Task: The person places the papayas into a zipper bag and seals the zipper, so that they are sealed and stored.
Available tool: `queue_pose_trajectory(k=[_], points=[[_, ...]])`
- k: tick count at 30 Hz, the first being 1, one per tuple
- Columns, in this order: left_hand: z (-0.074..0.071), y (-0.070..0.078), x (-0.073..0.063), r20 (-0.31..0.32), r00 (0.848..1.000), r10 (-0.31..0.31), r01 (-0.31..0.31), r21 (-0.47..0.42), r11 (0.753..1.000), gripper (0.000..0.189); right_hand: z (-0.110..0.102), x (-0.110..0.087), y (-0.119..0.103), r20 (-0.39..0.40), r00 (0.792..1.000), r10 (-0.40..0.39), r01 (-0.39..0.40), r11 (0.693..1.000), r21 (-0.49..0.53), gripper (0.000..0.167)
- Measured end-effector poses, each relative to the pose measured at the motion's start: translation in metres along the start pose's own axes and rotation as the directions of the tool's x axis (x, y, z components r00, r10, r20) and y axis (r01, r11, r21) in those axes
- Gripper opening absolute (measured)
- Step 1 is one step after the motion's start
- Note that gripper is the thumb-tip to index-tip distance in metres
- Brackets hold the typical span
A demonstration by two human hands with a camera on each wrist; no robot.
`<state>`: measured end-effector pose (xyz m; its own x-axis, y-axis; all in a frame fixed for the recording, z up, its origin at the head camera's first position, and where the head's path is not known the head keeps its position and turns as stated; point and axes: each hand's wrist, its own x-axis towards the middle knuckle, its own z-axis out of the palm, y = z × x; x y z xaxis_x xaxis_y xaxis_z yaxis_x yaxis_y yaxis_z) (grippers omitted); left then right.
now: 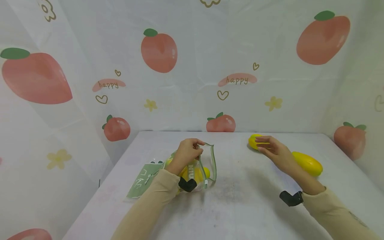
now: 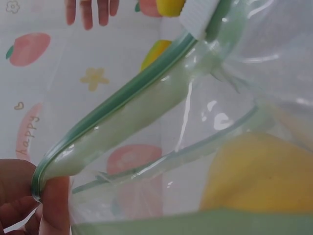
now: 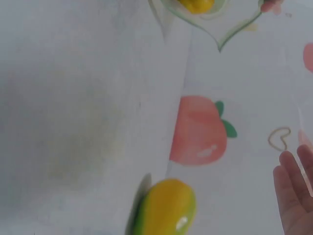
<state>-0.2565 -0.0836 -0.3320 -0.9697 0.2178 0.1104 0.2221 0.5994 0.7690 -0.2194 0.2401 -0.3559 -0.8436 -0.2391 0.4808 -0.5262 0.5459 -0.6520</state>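
My left hand [image 1: 186, 154] pinches the upper edge of a clear zip bag [image 1: 214, 163] with green trim. In the left wrist view, thumb and fingertips grip the green zip strip [image 2: 112, 115], and the bag's mouth gapes. A white slider [image 2: 199, 17] sits on the strip. Yellow fruit [image 1: 207, 172] shows inside the bag. My right hand [image 1: 277, 154] hovers with fingers extended, holding nothing, near a yellow fruit [image 1: 253, 142] at the back. That fruit looks yellow with a green side in the right wrist view, apart from the hand [image 3: 296, 196].
A longer yellow fruit [image 1: 308, 164] lies on the right, partly behind my right forearm. Left of the bag lies a flat green piece with white lettering [image 1: 144, 181]. The white table [image 1: 228, 213] meets a printed curtain [image 1: 192, 96] at the back.
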Motion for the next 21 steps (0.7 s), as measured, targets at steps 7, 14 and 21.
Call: queue_pose_trajectory(k=[7, 14, 21], points=[[0.000, 0.001, -0.001, -0.002, 1.000, -0.005, 0.005, 0.003, 1.000, 0.020, -0.024, -0.011, 0.007, -0.013, 0.994, 0.106, -0.106, 0.992, -0.071, 0.042], [0.001, -0.001, -0.001, -0.004, 1.000, 0.012, -0.012, 0.006, 1.000, 0.020, -0.043, -0.020, 0.019, -0.023, 0.977, 0.213, -0.214, 0.959, -0.188, 0.052], [0.002, -0.002, 0.000, 0.004, 1.000, 0.002, -0.002, 0.005, 1.000, 0.020, -0.051, -0.030, 0.032, -0.060, 0.974, 0.219, -0.227, 0.939, -0.259, 0.059]])
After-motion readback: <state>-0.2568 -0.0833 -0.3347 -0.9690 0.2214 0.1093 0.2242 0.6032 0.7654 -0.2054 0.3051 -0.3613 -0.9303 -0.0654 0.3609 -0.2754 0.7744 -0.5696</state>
